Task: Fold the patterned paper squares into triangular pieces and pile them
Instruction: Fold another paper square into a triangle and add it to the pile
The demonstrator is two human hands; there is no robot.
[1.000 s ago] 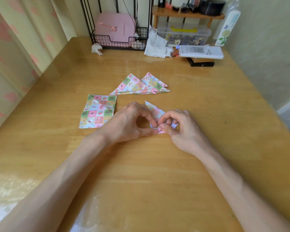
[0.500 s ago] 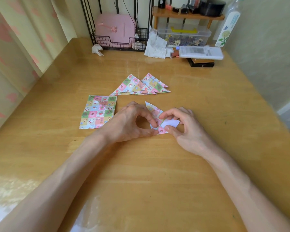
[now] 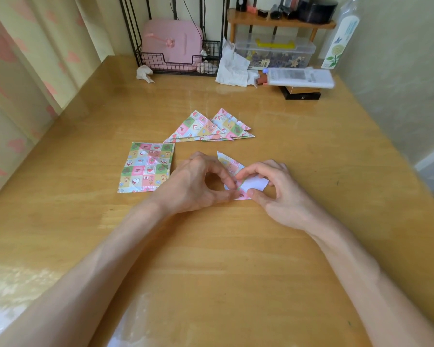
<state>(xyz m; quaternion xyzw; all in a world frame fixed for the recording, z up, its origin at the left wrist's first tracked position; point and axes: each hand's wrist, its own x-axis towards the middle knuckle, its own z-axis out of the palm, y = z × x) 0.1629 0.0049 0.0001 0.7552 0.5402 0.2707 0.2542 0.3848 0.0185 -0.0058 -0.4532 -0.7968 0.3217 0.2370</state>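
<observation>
From the head camera, the half-folded paper (image 3: 230,163) lies near the middle of the worktop (image 3: 211,259), between the two hands and partly under their fingertips. Its patterned point sticks out toward the back edge, and a white flap of its plain side is turned up on the right. The left hand (image 3: 196,182) sits on the paper's left side with its fingers curled, thumb and forefinger pinching the near left part of the sheet against the worktop. The right hand (image 3: 280,194) comes in from the right, also curled. Its forefinger rests on top of the white flap and its thumb is at the flap's near edge, so it too nips the paper. The fingertips of the two hands almost meet over the fold. Just left of the left hand, toward the left edge, lies a stack of unfolded squares (image 3: 147,170), flat and apart from the hand. Beyond the hands, toward the back edge, a pile of finished triangles (image 3: 211,127) lies fanned and overlapping, clear of both hands. Along the back edge stand a wire basket (image 3: 161,61) holding a pink case (image 3: 172,43), a crumpled tissue (image 3: 144,73), a clear plastic box (image 3: 273,52) and a bottle (image 3: 341,38).
</observation>
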